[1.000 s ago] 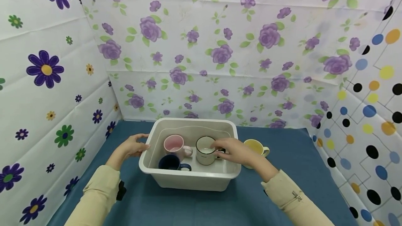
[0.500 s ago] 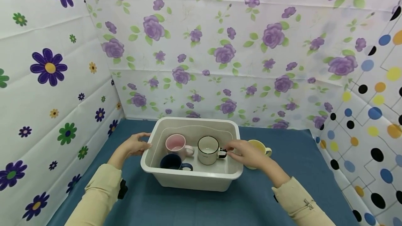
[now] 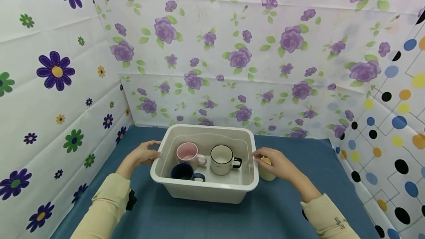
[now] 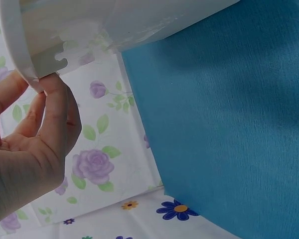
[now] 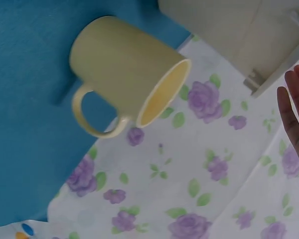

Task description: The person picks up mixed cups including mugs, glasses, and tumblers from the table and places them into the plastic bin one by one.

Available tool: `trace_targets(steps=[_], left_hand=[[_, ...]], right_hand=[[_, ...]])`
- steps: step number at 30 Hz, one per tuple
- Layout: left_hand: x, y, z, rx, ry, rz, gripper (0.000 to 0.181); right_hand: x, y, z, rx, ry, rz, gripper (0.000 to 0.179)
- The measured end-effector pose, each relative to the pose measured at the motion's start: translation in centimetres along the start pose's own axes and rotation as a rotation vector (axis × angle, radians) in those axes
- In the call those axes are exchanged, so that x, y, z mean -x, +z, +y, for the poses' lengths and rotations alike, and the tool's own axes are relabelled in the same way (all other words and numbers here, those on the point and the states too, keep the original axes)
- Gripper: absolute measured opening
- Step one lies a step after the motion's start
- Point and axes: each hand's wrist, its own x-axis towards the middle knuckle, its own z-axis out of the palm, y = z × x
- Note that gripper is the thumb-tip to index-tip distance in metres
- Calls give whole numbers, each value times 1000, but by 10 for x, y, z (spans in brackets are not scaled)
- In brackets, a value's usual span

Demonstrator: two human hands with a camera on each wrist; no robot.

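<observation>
A pale grey plastic tub point(image 3: 204, 191) stands on the table with three mugs inside. The pink mug point(image 3: 186, 158) and the navy mug point(image 3: 180, 173) are on its left side. To the right of them sits the cream enamel-style mug point(image 3: 220, 166), its black-edged handle pointing right. My left hand point(image 3: 142, 154) pinches the tub's left rim between thumb and fingers, as the left wrist view shows. My right hand point(image 3: 277, 162) hovers by the right rim, fingers fairly straight, holding nothing. Behind it, partly covered, is a yellow mug point(image 5: 119, 64) outside the tub.
A blue cloth point(image 3: 206, 220) covers the table. Flowered sheets point(image 3: 206, 65) hang at the back and left, and a dotted sheet point(image 3: 391, 139) hangs on the right.
My right hand has left the cream mug's handle and moved right, out of the tub, to beside its right rim. The left hand keeps its grip on the tub.
</observation>
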Motion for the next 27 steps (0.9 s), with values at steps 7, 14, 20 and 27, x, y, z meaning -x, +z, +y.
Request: trace_targets(steps=[7, 14, 20, 27], left_hand=[[1, 3, -1, 3, 16, -7, 63], [-1, 1, -1, -2, -4, 4, 64], [-1, 1, -1, 2, -13, 6, 64], [-1, 2, 0, 5, -11, 15, 62]], right_hand=[[12, 1, 17, -17, 97, -7, 19], [17, 12, 36, 54, 107, -48, 15], [22, 23, 52, 127, 162, -61, 21], [23, 34, 66, 232, 171, -20, 29]])
